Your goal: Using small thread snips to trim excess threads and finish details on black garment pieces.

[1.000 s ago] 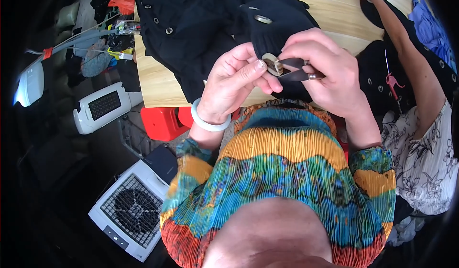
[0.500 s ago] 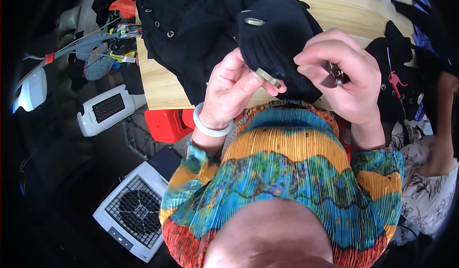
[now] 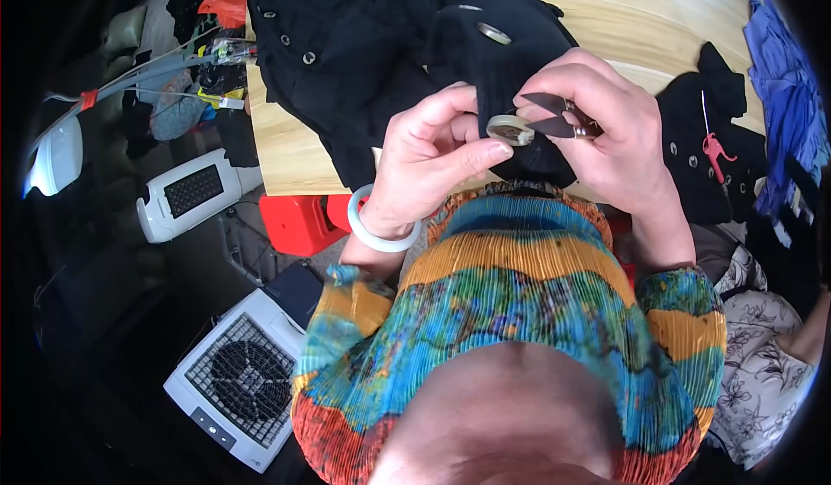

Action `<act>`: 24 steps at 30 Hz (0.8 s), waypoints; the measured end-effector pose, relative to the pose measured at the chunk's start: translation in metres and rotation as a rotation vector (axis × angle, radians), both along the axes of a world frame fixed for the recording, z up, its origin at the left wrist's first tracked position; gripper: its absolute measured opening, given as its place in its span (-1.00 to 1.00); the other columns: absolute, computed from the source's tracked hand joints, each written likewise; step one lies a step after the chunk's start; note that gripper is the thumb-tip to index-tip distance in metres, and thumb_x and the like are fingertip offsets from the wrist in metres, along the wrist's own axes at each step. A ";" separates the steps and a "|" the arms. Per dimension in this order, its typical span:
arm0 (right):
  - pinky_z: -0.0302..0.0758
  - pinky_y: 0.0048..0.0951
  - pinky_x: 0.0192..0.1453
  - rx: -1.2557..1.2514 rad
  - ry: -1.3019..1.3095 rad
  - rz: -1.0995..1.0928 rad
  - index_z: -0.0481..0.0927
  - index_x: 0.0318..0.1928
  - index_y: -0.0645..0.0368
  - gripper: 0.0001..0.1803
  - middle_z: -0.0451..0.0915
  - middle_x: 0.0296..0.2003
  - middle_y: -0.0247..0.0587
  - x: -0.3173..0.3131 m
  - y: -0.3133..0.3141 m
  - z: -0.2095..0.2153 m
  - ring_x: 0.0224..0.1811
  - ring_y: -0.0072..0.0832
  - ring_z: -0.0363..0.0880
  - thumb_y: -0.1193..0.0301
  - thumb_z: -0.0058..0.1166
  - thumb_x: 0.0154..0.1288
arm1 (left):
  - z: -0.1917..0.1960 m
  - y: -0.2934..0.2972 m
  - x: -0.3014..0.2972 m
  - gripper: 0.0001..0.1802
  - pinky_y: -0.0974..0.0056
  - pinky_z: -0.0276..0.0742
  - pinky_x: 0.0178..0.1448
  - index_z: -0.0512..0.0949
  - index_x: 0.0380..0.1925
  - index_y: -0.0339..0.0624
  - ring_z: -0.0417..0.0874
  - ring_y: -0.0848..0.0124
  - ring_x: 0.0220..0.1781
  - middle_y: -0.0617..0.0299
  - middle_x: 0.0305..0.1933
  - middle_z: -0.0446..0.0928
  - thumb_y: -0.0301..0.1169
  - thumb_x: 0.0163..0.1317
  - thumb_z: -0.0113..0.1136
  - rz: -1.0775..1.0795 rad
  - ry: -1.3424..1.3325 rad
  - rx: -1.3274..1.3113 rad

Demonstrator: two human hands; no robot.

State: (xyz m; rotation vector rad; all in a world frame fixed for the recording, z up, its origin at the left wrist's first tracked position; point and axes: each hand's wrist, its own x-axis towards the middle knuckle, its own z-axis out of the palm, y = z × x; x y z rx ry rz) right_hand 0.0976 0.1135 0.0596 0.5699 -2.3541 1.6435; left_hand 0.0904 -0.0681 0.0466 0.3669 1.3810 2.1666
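A large pale button [image 3: 509,130] on a black garment [image 3: 363,70] is pinched between the thumb and fingers of my left hand [image 3: 428,152]. Its face is tilted up, and a tuft of light thread shows at its edge. My right hand [image 3: 610,126] is closed round a pair of thread snips [image 3: 558,128], blades apart and pointing left. The lower blade tip is at the button's edge; whether it touches the thread I cannot tell. Another button [image 3: 493,33] lies farther up on the same cloth.
More black cloth with metal eyelets [image 3: 309,57] covers the wooden table [image 3: 294,152]. To the right lie a pink-handled tool [image 3: 715,149] on black pieces and a bundle of blue cloth [image 3: 783,96]. A co-worker's patterned garment [image 3: 762,364] is close on that side. A fan unit [image 3: 247,372] stands lower left.
My right hand has shifted left, bringing the snips' blades from inside the palm to the button. My left hand has turned the button face up. The co-worker's arm has drawn back.
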 end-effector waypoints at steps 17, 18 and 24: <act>0.28 -0.56 -0.52 0.003 -0.239 -0.087 0.45 -0.38 0.26 -0.86 0.37 -0.57 -0.24 0.001 0.004 -0.010 -0.60 -0.53 0.33 0.55 0.08 -0.02 | -0.017 0.012 0.007 -0.59 0.61 0.24 -0.59 0.37 -0.19 -0.26 0.33 0.71 -0.66 0.33 -0.57 0.39 -0.55 -0.10 0.26 0.241 0.376 -0.540; 0.28 -0.56 -0.52 0.003 -0.238 -0.084 0.45 -0.38 0.26 -0.86 0.37 -0.57 -0.24 0.001 0.005 -0.010 -0.60 -0.53 0.33 0.55 0.08 -0.02 | -0.015 0.013 0.007 -0.59 0.61 0.24 -0.59 0.37 -0.19 -0.26 0.33 0.71 -0.66 0.33 -0.57 0.39 -0.55 -0.10 0.26 0.244 0.376 -0.540; 0.22 -0.57 -0.55 0.038 -0.327 -0.070 0.44 -0.41 0.27 -0.89 0.34 -0.60 -0.27 0.003 0.005 -0.017 -0.63 -0.57 0.27 0.53 0.08 0.02 | -0.025 0.012 0.001 -0.67 0.62 0.27 -0.54 0.41 -0.23 -0.31 0.33 0.74 -0.60 0.39 -0.53 0.42 -0.54 -0.04 0.23 0.182 0.013 -0.457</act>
